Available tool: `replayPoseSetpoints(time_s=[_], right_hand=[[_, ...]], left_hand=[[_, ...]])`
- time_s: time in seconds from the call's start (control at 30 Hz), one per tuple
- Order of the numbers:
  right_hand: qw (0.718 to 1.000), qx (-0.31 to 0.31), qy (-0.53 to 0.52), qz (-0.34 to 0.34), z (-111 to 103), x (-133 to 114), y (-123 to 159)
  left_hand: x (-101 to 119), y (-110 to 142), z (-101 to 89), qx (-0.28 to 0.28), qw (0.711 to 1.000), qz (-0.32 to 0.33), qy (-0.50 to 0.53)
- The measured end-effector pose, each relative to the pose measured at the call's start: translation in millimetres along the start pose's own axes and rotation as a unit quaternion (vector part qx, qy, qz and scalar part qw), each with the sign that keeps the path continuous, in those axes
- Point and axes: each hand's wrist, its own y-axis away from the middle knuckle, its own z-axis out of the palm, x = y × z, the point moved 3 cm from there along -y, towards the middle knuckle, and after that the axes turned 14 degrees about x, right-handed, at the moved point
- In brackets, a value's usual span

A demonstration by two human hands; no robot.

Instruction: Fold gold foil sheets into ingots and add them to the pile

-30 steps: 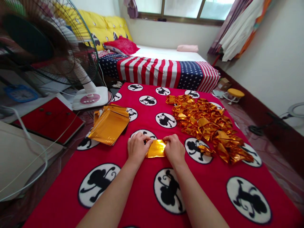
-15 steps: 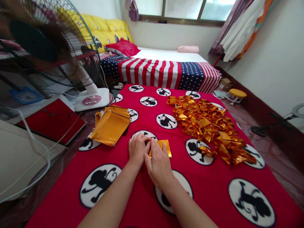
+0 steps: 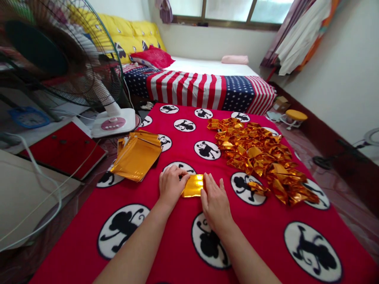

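Observation:
A small folded piece of gold foil paper (image 3: 193, 185) lies flat on the red cloth in front of me. My left hand (image 3: 172, 184) grips its left edge, fingers curled and thumb on the foil. Over the right edge rests my right hand (image 3: 215, 199), palm down, its fingers stretched out and the thumb a little apart. The foil between the two hands is bare and shiny. Part of each end of the paper is hidden under my fingers.
A stack of gold foil sheets (image 3: 137, 156) sits to the left. Many crumpled-looking folded gold foil pieces (image 3: 254, 146) are heaped on the right, with one loose piece (image 3: 257, 188) nearer me. A running fan (image 3: 114, 120) stands at the left; a bed (image 3: 204, 67) lies beyond.
My right hand has slid right across the foil paper, from its middle to its right edge, uncovering the centre. The left hand has stayed at the left edge.

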Motion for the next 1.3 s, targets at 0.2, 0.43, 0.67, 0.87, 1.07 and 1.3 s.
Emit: replayPoseSetpoints(time_s=[0.2,0.43,0.67,0.87,1.07,1.3], right_hand=[[1.000,0.015,-0.010,0.006,1,1,0],[1.000,0.016,-0.009,0.016,2,0,2],[0.999,-0.002,0.023,0.022,2,-7,5],[0.999,-0.014,0.035,0.019,2,-8,6],[0.999,-0.017,0.040,0.022,-1,-8,6],[0.999,-0.013,0.041,0.023,-3,-7,5]], left_hand=[[4,-3,-4.3,-0.004,0.999,0.000,-0.039],[6,-19,-0.8,-0.059,0.997,-0.004,-0.045],[22,-13,-5.1,0.004,0.992,0.093,-0.086],[39,25,7.6,-0.095,0.964,0.241,0.054],[23,32,-0.6,-0.134,0.955,0.263,0.021],[-3,28,-17.3,-0.119,0.965,0.231,-0.042]])
